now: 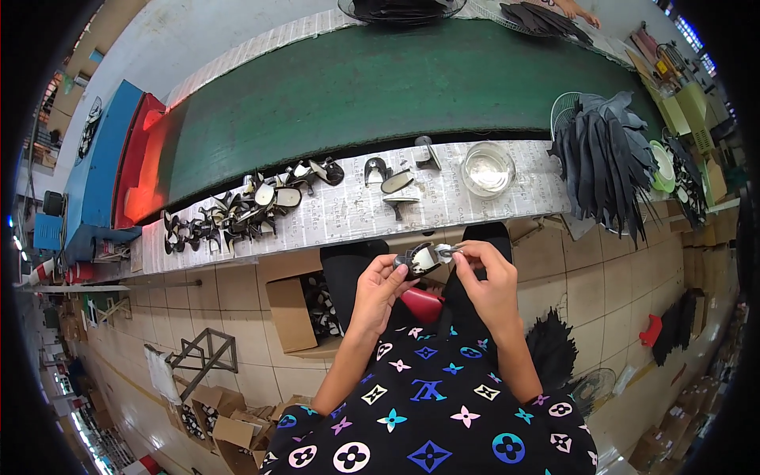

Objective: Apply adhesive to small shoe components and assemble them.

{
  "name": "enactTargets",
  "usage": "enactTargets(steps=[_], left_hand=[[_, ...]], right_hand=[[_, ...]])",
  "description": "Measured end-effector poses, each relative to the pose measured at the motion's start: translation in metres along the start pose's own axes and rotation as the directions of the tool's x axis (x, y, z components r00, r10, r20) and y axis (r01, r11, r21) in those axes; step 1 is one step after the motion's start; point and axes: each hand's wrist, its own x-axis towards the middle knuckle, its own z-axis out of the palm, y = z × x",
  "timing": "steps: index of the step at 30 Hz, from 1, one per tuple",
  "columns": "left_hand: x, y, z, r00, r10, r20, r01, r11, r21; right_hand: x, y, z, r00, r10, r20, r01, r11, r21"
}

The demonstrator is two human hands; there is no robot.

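Above my lap, my left hand (380,290) pinches a black shoe heel (422,261) with a cream-white face between thumb and fingers. My right hand (486,279) is closed on a small grey-and-white piece (446,253) at the heel's right side; my fingers partly cover it and its kind is unclear. On the bench ledge just beyond lie a few separate heels, one with an oval pale face (397,182). A round clear bowl (488,169) with whitish contents stands to their right. Further left, many more black-and-cream heels (265,195) lie in a heap.
A green conveyor belt (380,79) runs behind the paper-covered ledge, into a red-and-blue machine (141,158) with an orange glow. Dark strips (599,154) overhang a basket at right. An open cardboard box (291,317) sits on the floor. At top right, another person's hand (582,12) shows.
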Motion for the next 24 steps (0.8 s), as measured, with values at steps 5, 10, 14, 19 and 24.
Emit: enactTargets(steps=[5,10,14,19,24], left_hand=[[0.000,0.001,-0.001,1.000,-0.017,0.018,0.018,0.999,-0.036],[0.000,0.001,-0.001,0.999,-0.037,0.029,0.039,0.997,-0.066],[0.001,0.000,0.000,0.999,-0.038,0.033,0.040,0.997,-0.061],[0.001,0.000,0.000,0.998,-0.049,0.037,0.051,0.997,-0.056],[0.001,-0.001,0.001,0.998,-0.055,0.034,0.057,0.997,-0.057]], right_hand=[[-0.002,-0.005,-0.002,0.999,0.044,0.014,-0.045,0.999,0.022],[-0.004,-0.006,0.003,0.998,0.034,0.056,-0.036,0.999,0.026],[-0.006,-0.006,0.006,0.997,0.047,0.062,-0.050,0.998,0.046],[-0.005,-0.006,0.010,0.996,0.040,0.078,-0.044,0.997,0.056],[-0.006,-0.006,0.012,0.994,0.045,0.102,-0.054,0.995,0.087]])
